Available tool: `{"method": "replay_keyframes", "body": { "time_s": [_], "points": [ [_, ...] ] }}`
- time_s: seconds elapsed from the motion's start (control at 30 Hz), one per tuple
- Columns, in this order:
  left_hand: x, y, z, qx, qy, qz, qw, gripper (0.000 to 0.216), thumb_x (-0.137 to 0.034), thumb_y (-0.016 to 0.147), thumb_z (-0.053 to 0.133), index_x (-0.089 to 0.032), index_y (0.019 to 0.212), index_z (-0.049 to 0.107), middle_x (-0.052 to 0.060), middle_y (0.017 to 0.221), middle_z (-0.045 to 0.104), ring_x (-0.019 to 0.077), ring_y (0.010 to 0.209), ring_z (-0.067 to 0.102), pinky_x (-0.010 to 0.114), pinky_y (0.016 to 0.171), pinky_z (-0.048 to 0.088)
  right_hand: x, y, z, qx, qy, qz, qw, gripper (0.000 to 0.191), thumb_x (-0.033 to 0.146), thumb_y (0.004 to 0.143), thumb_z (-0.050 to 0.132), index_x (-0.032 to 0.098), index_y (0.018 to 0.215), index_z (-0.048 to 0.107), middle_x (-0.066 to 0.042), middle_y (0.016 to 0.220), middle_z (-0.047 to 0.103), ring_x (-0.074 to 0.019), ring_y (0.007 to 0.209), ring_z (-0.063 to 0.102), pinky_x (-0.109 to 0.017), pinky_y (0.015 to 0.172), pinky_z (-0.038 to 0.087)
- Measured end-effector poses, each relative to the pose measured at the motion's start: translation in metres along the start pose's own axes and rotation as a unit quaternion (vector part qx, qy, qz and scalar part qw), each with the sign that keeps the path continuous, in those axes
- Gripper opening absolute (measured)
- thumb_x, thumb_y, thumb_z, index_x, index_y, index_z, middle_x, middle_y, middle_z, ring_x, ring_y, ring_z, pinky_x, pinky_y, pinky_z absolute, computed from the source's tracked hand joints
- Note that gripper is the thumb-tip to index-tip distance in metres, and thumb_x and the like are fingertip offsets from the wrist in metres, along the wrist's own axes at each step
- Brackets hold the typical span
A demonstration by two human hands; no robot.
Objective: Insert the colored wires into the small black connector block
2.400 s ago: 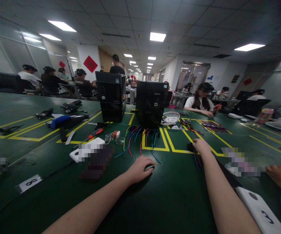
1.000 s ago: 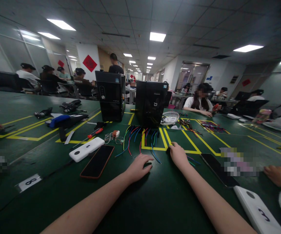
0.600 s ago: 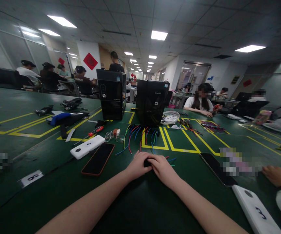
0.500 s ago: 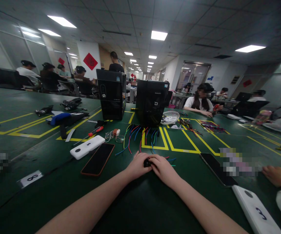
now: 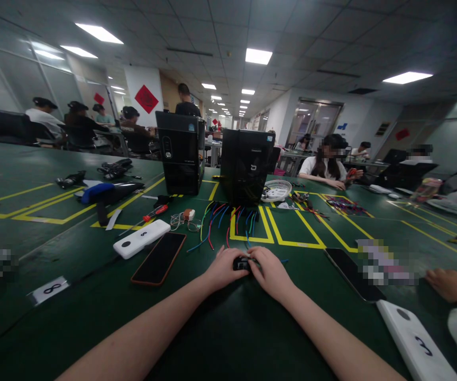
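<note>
A small black block (image 5: 241,263), probably a contactor or terminal part, sits low over the table in front of me. My left hand (image 5: 225,269) is closed around its left side, thumb below and fingers above. At its right end are the bent, closed fingers of my right hand (image 5: 268,272); what they pinch is hidden. The tip of a blue wire (image 5: 284,260) pokes out beyond the right hand. Just ahead lie loose red, blue and green wires (image 5: 211,225), fanned out in front of a black computer tower (image 5: 246,169).
Left of my hands are a phone (image 5: 160,259), a white power bank (image 5: 142,239), a red screwdriver (image 5: 155,212) and glasses (image 5: 186,221). A second tower (image 5: 181,153) and a white basket (image 5: 276,190) stand behind. At right lie another phone (image 5: 353,275) and a co-worker's hand (image 5: 453,286).
My right hand has shifted slightly right, off the top of the black block, which shows more now. The red and green wire ends beside that hand are no longer seen.
</note>
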State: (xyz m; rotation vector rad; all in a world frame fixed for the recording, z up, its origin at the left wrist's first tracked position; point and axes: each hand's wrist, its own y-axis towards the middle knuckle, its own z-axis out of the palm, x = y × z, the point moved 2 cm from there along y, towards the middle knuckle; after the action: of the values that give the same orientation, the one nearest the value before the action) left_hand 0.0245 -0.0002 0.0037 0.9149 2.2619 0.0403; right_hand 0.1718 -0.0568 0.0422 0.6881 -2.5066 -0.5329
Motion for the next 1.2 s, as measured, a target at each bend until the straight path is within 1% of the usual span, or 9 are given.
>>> {"method": "replay_keyframes", "body": {
  "time_s": [0.13, 0.2, 0.33, 0.4, 0.47, 0.57, 0.83, 1.03, 1.2],
  "points": [
    [0.002, 0.002, 0.002, -0.033, 0.0, -0.013, 0.999, 0.029, -0.029, 0.072, 0.064, -0.021, 0.1, 0.057, 0.004, 0.103, 0.062, 0.0233, 0.101, 0.054, 0.047, 0.102, 0.025, 0.01, -0.001, -0.003, 0.064, -0.004, -0.073, 0.995, 0.007, 0.019, 0.079, 0.052, 0.02, 0.085, 0.056, -0.007, 0.104, 0.057, -0.0193, 0.099, 0.051, -0.036, 0.088, 0.041],
    [0.003, 0.002, 0.002, -0.04, -0.001, -0.016, 0.999, 0.029, -0.03, 0.073, 0.063, -0.021, 0.099, 0.058, 0.004, 0.103, 0.062, 0.0231, 0.1, 0.055, 0.046, 0.1, 0.028, 0.01, -0.001, -0.002, 0.064, -0.008, -0.076, 0.995, 0.008, 0.023, 0.078, 0.056, 0.02, 0.086, 0.057, -0.006, 0.105, 0.057, -0.0195, 0.1, 0.05, -0.037, 0.088, 0.04],
    [-0.001, 0.001, 0.001, -0.014, -0.005, 0.023, 1.0, 0.034, -0.035, 0.071, 0.066, -0.022, 0.101, 0.057, 0.003, 0.104, 0.062, 0.0224, 0.101, 0.054, 0.044, 0.1, 0.027, -0.003, -0.001, 0.001, -0.004, -0.021, -0.008, 1.0, 0.015, 0.019, 0.083, 0.047, 0.019, 0.095, 0.057, -0.007, 0.101, 0.059, -0.0181, 0.097, 0.051, -0.036, 0.087, 0.04],
    [-0.005, 0.0, 0.001, 0.014, -0.003, 0.048, 0.999, 0.038, -0.038, 0.07, 0.068, -0.023, 0.103, 0.057, 0.003, 0.105, 0.062, 0.0224, 0.102, 0.054, 0.046, 0.102, 0.024, -0.009, 0.0, 0.005, -0.02, -0.03, 0.025, 0.999, 0.014, 0.018, 0.083, 0.047, 0.019, 0.091, 0.057, -0.007, 0.097, 0.059, -0.0187, 0.095, 0.052, -0.036, 0.086, 0.04],
    [-0.007, -0.001, 0.001, 0.031, -0.001, 0.056, 0.998, 0.04, -0.041, 0.069, 0.069, -0.023, 0.103, 0.057, 0.003, 0.105, 0.062, 0.0224, 0.102, 0.054, 0.047, 0.103, 0.021, -0.013, 0.0, 0.011, -0.013, -0.034, 0.051, 0.998, 0.009, 0.017, 0.08, 0.049, 0.019, 0.083, 0.057, -0.006, 0.092, 0.059, -0.019, 0.091, 0.053, -0.036, 0.083, 0.04],
    [-0.008, -0.001, 0.002, 0.035, 0.002, 0.052, 0.998, 0.039, -0.042, 0.07, 0.068, -0.022, 0.102, 0.058, 0.004, 0.105, 0.062, 0.0225, 0.102, 0.054, 0.047, 0.103, 0.021, -0.015, 0.001, 0.017, -0.002, -0.029, 0.08, 0.996, 0.006, 0.015, 0.078, 0.05, 0.018, 0.077, 0.055, -0.005, 0.09, 0.059, -0.0187, 0.089, 0.053, -0.035, 0.082, 0.041],
    [-0.008, 0.001, 0.002, 0.042, 0.003, 0.034, 0.999, 0.04, -0.04, 0.068, 0.069, -0.023, 0.102, 0.058, 0.004, 0.106, 0.061, 0.0236, 0.105, 0.052, 0.047, 0.104, 0.02, -0.017, 0.002, 0.02, 0.005, -0.038, 0.109, 0.993, 0.01, 0.014, 0.081, 0.045, 0.018, 0.081, 0.053, -0.009, 0.104, 0.055, -0.0217, 0.1, 0.05, -0.041, 0.086, 0.039],
    [-0.01, 0.001, 0.002, 0.041, -0.003, 0.034, 0.999, 0.04, -0.038, 0.067, 0.07, -0.023, 0.102, 0.058, 0.004, 0.107, 0.061, 0.0245, 0.106, 0.051, 0.048, 0.104, 0.02, -0.03, 0.004, 0.024, 0.037, 0.012, 0.146, 0.989, 0.01, 0.014, 0.081, 0.046, 0.018, 0.078, 0.054, -0.009, 0.111, 0.053, -0.0206, 0.109, 0.047, -0.041, 0.093, 0.036],
    [-0.008, 0.001, 0.004, 0.043, 0.0, 0.025, 0.999, 0.042, -0.039, 0.067, 0.07, -0.022, 0.103, 0.058, 0.005, 0.107, 0.062, 0.0254, 0.106, 0.052, 0.049, 0.105, 0.019, -0.032, 0.008, 0.02, 0.052, 0.041, 0.167, 0.984, 0.012, 0.015, 0.08, 0.048, 0.018, 0.074, 0.058, -0.008, 0.11, 0.055, -0.0201, 0.107, 0.051, -0.04, 0.092, 0.038]
  ]
}}
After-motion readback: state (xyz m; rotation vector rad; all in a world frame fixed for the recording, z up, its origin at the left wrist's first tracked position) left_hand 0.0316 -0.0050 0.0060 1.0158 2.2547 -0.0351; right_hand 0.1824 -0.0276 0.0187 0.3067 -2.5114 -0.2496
